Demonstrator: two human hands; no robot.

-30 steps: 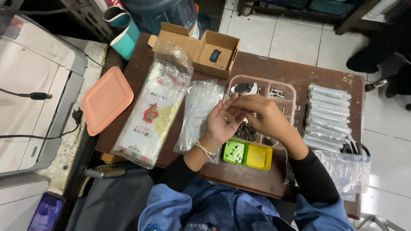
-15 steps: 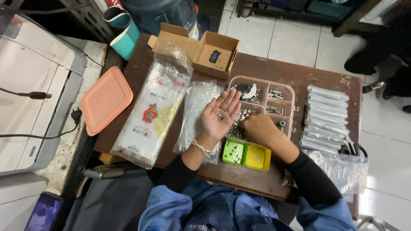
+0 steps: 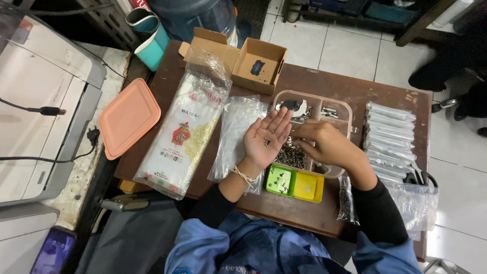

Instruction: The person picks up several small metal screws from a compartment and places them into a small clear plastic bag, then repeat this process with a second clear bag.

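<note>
My left hand (image 3: 266,138) lies palm up over the left edge of a clear divided tray (image 3: 345,107), with a few small dark screws resting on the palm. My right hand (image 3: 324,144) reaches palm down into the tray's compartment of small metal screws (image 3: 290,155), its fingers curled so I cannot see what they pinch. A small green box (image 3: 280,179) with dark bits and a yellow box (image 3: 309,186) sit just in front of the tray. Empty clear plastic bags (image 3: 234,133) lie under my left wrist.
A brown table (image 3: 314,83) carries an open cardboard box (image 3: 256,66), a long printed packet of bags (image 3: 185,132), a row of filled clear pouches (image 3: 388,139), scissors (image 3: 418,176) and a bag of screws (image 3: 346,199). An orange lid (image 3: 128,116) and a white printer (image 3: 35,101) are at left.
My hands were together above the tray a second ago. Since then the left hand has opened palm up and the right hand has dropped into the screw compartment.
</note>
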